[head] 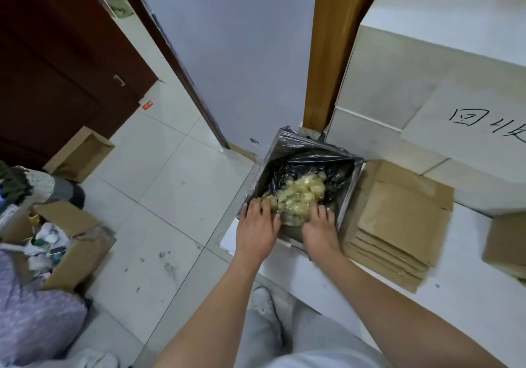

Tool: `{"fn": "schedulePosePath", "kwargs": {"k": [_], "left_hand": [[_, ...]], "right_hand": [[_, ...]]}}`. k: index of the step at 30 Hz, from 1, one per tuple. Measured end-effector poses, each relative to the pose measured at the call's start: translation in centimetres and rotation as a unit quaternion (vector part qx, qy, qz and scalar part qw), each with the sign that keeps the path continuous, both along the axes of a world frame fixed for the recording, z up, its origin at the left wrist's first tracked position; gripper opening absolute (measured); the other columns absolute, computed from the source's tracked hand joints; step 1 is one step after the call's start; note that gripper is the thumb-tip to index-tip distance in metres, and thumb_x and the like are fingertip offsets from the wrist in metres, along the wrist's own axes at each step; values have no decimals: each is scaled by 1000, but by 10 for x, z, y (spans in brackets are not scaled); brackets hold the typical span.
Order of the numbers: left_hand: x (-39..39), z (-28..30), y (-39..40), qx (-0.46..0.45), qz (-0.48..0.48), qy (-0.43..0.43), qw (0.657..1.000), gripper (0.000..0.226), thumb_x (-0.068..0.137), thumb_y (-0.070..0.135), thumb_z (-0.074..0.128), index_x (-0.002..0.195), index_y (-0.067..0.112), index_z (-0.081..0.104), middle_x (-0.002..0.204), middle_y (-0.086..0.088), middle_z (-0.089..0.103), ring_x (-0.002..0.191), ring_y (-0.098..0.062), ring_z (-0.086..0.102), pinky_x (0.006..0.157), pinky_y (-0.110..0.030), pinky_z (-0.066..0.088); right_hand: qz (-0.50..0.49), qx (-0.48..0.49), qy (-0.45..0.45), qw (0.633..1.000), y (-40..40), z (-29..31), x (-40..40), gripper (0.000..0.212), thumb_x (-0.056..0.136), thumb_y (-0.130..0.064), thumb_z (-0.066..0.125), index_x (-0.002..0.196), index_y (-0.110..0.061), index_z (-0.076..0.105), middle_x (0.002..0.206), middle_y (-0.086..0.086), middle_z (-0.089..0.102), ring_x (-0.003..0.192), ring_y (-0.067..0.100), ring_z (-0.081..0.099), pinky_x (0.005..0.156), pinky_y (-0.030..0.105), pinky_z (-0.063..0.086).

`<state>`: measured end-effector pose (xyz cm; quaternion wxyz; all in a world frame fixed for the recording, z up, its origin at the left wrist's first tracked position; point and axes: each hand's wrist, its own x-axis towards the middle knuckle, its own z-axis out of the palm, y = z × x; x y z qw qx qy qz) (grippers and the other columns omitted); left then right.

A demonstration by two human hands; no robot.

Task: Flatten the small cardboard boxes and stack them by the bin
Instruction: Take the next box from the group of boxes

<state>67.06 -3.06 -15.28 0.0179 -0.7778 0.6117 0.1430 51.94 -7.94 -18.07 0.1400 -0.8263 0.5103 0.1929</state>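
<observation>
A square bin [287, 143] lined with a black bag stands on the floor against the wall. Inside it lies a crumpled wad of yellowish clear tape [301, 197]. My left hand [260, 225] and my right hand [321, 228] both reach over the bin's near edge, fingers spread and pressing down on the wad. Right of the bin lies a stack of several flattened brown cardboard boxes [398, 225]. Another flat brown piece [506, 242] shows at the right edge.
White cartons [427, 63] with handwriting stand behind the stack. An open brown box [74, 242] full of rubbish sits at the left, a small brown box [82, 154] leans near a dark cabinet [57, 69]. My shoe [264, 305] is below the bin.
</observation>
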Motion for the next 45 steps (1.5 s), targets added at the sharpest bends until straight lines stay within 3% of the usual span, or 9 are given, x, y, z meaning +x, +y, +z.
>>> {"fn": "schedulePosePath", "kwargs": {"k": [4,11,14,16,19,27,31,34,45], "left_hand": [[11,-1,0,-7,-17,13,1000,49,104,40,34,144,13,42,143,-9,49,138,-25,40,120,-40,24],[23,2,7,0,-41,31,999,50,106,40,28,148,15,37,148,-9,45,141,-24,36,121,-41,20],[28,5,11,-5,-44,30,999,51,106,41,28,150,15,36,149,-9,43,141,-24,35,121,-39,21],[31,8,14,-3,-47,34,998,52,106,40,29,152,16,34,149,-8,43,141,-24,36,120,-40,22],[38,9,16,16,-58,18,998,52,107,41,28,152,16,31,151,-8,41,143,-23,33,120,-42,22],[38,13,19,39,-81,3,996,53,106,41,26,152,15,31,155,-7,36,146,-24,28,121,-44,19],[32,21,14,23,-119,-14,993,50,106,41,25,147,15,36,152,-8,40,144,-26,30,119,-45,23],[17,26,11,24,-148,-18,989,53,106,42,25,151,14,33,155,-10,37,147,-30,27,122,-46,20],[-97,47,26,14,-278,49,959,55,106,42,27,151,11,33,154,-13,37,145,-30,28,120,-50,21]], "right_hand": [[15,-5,44,999,-2,8,11,29,83,-10,69,111,-12,71,139,16,49,134,32,40,118,45,22],[-81,47,-23,995,4,34,22,23,89,5,57,103,-12,65,99,7,69,99,26,65,97,36,46],[-65,40,-25,997,5,29,22,19,103,-15,41,115,-7,54,103,16,64,96,28,63,76,38,47],[-81,27,-3,996,5,23,22,26,103,-18,42,121,-5,55,114,20,61,107,31,58,87,40,46],[-119,31,7,992,8,21,22,28,88,4,58,112,-10,63,113,13,63,112,30,54,103,40,45],[-173,0,-19,985,26,32,17,31,88,-10,48,116,-9,60,115,14,65,107,29,60,93,38,46],[-221,-6,-53,974,31,57,10,59,99,-44,40,150,-15,33,152,16,37,135,35,40,110,47,36],[-258,-5,-85,962,37,78,-11,70,97,-55,42,155,-21,23,162,13,19,145,35,25,119,49,24],[-316,-54,32,947,102,117,-102,58,97,-54,37,143,-20,43,142,9,49,125,34,50,106,43,37]]}}
